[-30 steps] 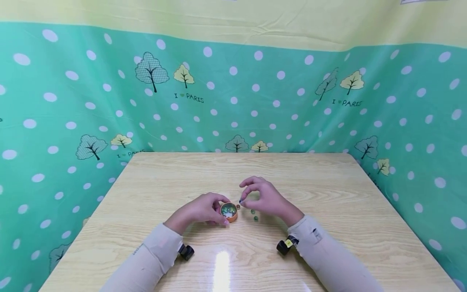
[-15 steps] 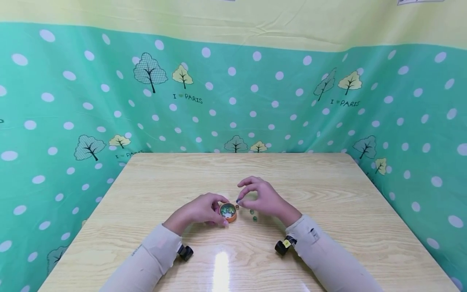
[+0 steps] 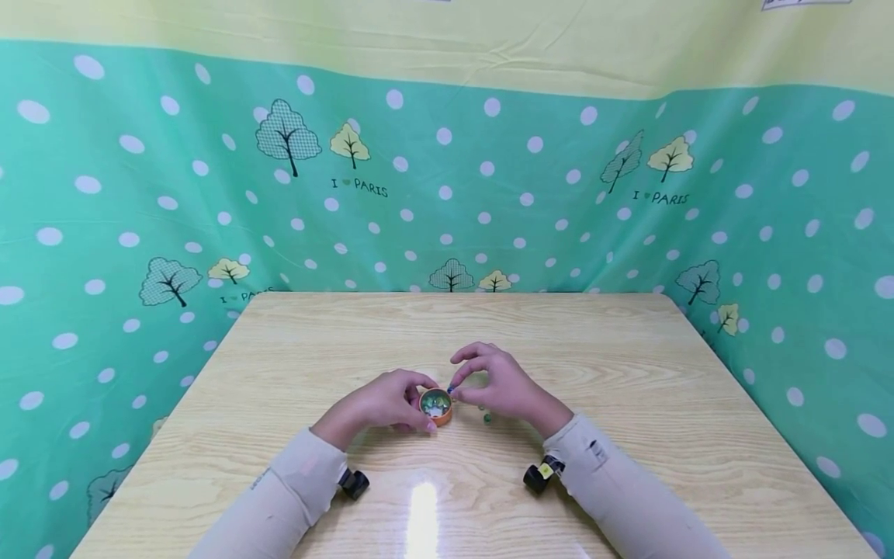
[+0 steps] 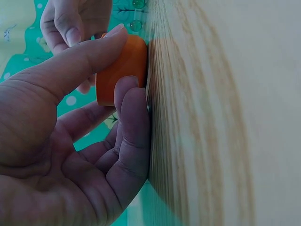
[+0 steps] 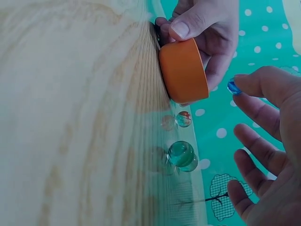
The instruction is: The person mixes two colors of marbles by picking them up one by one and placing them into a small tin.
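Note:
A small round orange bowl (image 5: 183,70) stands on the wooden table, with greenish glassy marbles (image 3: 436,401) inside it. My left hand (image 3: 388,401) grips the bowl from the left, its thumb on the near side and fingers around the back. Between thumb and index finger, my right hand (image 3: 508,388) pinches a blue glass marble (image 5: 233,86) close to the bowl's right rim, higher than the tabletop. The other right fingers are spread apart from it. Beside the bowl lie a clear marble with red streaks (image 5: 183,119) and a green marble (image 5: 180,153), another partly hidden behind it.
The pale wooden table (image 3: 335,334) reaches back to a green, dotted cloth (image 3: 447,186) printed with trees, which hangs behind and at both sides. Black wrist cameras (image 3: 355,484) sit under both sleeves. A bright light reflection shows at the table's front.
My right hand has moved left and slightly toward me, bringing the blue marble up to the bowl's rim. My left hand and the bowl have stayed in place.

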Motion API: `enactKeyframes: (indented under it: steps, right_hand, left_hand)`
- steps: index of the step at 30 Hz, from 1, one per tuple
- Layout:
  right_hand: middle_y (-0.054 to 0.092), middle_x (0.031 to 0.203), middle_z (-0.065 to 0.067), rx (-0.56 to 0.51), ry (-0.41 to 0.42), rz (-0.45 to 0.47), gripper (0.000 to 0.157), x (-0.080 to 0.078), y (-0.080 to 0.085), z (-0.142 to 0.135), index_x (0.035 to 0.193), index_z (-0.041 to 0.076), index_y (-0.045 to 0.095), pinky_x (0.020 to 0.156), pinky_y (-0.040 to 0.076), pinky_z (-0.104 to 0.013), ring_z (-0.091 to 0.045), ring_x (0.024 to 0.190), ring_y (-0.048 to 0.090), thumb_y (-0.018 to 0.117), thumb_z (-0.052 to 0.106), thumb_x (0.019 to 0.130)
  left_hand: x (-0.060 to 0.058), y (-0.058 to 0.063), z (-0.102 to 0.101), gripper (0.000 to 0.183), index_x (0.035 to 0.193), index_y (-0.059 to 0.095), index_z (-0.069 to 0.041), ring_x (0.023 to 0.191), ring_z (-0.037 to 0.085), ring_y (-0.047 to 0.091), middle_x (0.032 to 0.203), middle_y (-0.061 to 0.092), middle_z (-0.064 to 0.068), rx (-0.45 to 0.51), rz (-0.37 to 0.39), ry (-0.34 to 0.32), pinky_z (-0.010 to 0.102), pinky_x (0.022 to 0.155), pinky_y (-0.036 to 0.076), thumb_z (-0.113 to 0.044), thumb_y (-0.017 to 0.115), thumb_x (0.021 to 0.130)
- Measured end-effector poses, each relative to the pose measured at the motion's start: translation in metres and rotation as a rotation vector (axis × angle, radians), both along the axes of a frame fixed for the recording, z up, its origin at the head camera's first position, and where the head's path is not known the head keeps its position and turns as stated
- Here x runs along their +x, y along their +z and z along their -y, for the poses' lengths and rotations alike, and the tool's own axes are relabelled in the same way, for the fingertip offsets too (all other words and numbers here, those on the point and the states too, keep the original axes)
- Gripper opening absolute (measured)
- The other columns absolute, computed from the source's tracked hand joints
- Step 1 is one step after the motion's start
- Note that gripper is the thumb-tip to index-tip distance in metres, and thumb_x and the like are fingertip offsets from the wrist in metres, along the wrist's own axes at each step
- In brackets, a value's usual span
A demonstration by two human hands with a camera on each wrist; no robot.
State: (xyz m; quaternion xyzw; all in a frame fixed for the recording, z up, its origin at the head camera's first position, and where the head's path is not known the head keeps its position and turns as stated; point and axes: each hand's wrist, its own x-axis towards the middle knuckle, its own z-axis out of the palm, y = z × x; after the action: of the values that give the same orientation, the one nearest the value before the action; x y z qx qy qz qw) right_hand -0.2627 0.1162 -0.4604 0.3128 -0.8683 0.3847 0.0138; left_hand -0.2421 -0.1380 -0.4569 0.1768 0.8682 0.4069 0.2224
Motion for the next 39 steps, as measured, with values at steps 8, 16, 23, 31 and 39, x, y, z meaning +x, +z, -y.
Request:
enactKeyframes:
  steps: [8,16,23,31,39]
  right_hand:
    - [0.065,0.128,0.007,0.007,0.006,-0.002,0.011,0.0008,-0.0014,0.0015,0.085,0.034,0.078,0.110,0.043,-0.054,-0.019,0.128,0.053,0.087,0.027,0.084]
    - [0.064,0.127,0.008,0.006,0.006,0.001,0.012,0.0015,-0.0005,0.0019,0.085,0.035,0.078,0.110,0.043,-0.053,-0.019,0.127,0.054,0.087,0.027,0.084]
    - [0.065,0.128,0.006,0.009,0.012,0.002,0.012,0.0016,-0.0006,0.0034,0.086,0.034,0.078,0.111,0.042,-0.053,-0.019,0.127,0.055,0.087,0.025,0.084]
    - [0.064,0.128,0.005,0.024,0.020,0.014,0.008,0.0025,-0.0009,0.0050,0.088,0.029,0.080,0.111,0.042,-0.053,-0.020,0.127,0.054,0.086,0.025,0.085]
    - [0.065,0.128,0.003,0.021,0.018,0.019,0.007,0.0040,0.0006,0.0041,0.090,0.027,0.080,0.111,0.042,-0.054,-0.022,0.127,0.055,0.085,0.023,0.086]
  left_hand:
    - [-0.0004,-0.0007,0.0006,0.067,0.135,0.066,-0.018,0.065,0.020,0.065,0.087,0.066,0.009,0.006,0.001,0.000,0.034,0.060,0.055,-0.030,0.094,0.076]
    - [-0.0007,0.0016,0.0000,0.068,0.136,0.065,-0.019,0.067,0.020,0.066,0.090,0.066,0.009,0.000,0.015,0.013,0.034,0.061,0.056,-0.030,0.095,0.075]
    - [-0.0009,0.0015,-0.0009,0.068,0.135,0.065,-0.017,0.064,0.019,0.063,0.087,0.066,0.009,0.006,0.016,0.024,0.033,0.059,0.055,-0.027,0.095,0.074]
    - [-0.0008,0.0007,-0.0012,0.071,0.137,0.064,-0.015,0.065,0.019,0.064,0.087,0.065,0.010,0.008,0.025,0.036,0.033,0.059,0.056,-0.026,0.095,0.074]
    - [-0.0014,-0.0004,-0.0005,0.069,0.135,0.065,-0.017,0.063,0.019,0.064,0.086,0.066,0.009,0.009,0.022,0.026,0.033,0.058,0.055,-0.027,0.095,0.074]
